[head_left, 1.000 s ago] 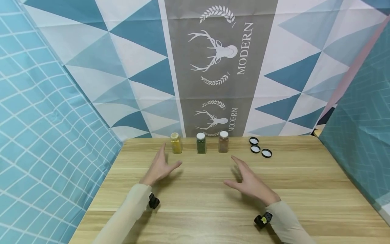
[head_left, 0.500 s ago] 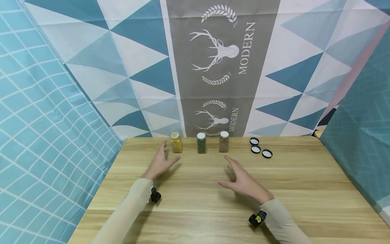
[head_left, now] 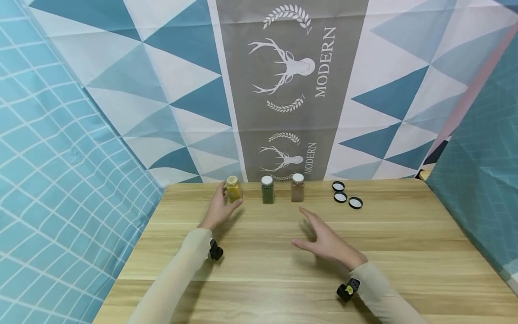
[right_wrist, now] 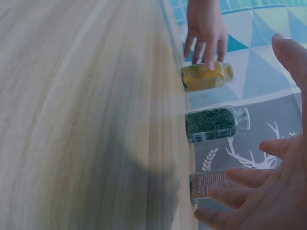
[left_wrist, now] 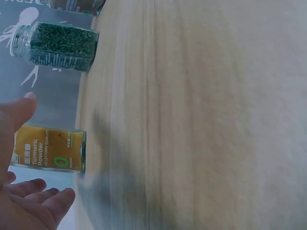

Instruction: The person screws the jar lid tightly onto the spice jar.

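Note:
A glass jar of yellow turmeric powder stands at the back of the table. My left hand is around it, thumb on one side and fingers on the other. In the left wrist view a gap shows between the thumb and the jar; whether the fingers touch it I cannot tell. To its right are a jar of green dried herbs and a jar of brownish contents, both upright. My right hand hovers in front of the brown jar, fingers spread, holding nothing.
Three black-rimmed round lids lie on the table's back right. A patterned cloth hangs right behind the jars. Blue tiled cloth borders the left side, and a teal cloth the right. The wooden table spreads out in front.
My left hand has moved forward and right, from beside the turmeric jar to around it. The right hand has shifted slightly left over the second. The jars and lids stay in place.

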Demonstrator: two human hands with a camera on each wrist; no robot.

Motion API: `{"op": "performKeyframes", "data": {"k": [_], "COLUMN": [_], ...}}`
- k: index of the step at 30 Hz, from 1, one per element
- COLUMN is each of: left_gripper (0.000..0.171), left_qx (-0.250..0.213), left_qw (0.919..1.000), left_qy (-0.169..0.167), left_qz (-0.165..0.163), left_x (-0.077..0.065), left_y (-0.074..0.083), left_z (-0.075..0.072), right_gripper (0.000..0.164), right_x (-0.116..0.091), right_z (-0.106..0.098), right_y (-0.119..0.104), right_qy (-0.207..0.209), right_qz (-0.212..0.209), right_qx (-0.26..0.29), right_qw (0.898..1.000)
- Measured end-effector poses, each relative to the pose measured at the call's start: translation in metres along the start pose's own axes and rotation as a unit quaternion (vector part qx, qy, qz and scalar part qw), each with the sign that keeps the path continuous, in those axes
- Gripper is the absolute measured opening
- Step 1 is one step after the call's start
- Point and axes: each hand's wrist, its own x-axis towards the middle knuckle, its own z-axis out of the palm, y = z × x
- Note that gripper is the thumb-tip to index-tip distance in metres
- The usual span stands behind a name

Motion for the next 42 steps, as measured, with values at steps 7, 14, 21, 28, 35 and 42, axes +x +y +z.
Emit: {"op": "performKeyframes", "data": {"k": [7, 14, 21, 28, 35, 42], "left_gripper": [0.098, 0.091, 0.083, 0.078, 0.076, 0.075], "left_qx": [0.005, 0.0, -0.058, -0.084, -0.071, -0.066], "left_qw": [0.9999, 0.9994, 0.9968, 0.9941, 0.9955, 0.9962], "left_qy": [0.011, 0.023, 0.027, 0.03, 0.036, 0.044], "left_qz": [-0.011, -0.024, -0.048, -0.062, -0.052, -0.038], "left_x": [0.006, 0.009, 0.016, 0.017, 0.015, 0.016], "left_y": [0.004, 0.011, 0.012, 0.011, 0.01, 0.011], "left_z": [0.004, 0.008, 0.01, 0.011, 0.013, 0.014], "right_gripper": [0.096, 0.095, 0.096, 0.096, 0.097, 0.096], "right_x": [-0.001, -0.006, -0.009, -0.011, -0.014, -0.015], "right_z": [-0.002, -0.004, -0.006, -0.003, -0.002, -0.003], "right_y": [0.001, -0.002, -0.005, -0.01, -0.013, -0.015], "right_qy": [-0.022, -0.048, -0.049, -0.039, -0.033, -0.029], "right_qz": [0.007, -0.008, -0.012, -0.011, -0.011, -0.009], "right_qx": [0.014, 0.003, -0.007, -0.003, -0.001, 0.009], "right_qw": [1.0, 0.999, 0.999, 0.999, 0.999, 0.999]}}
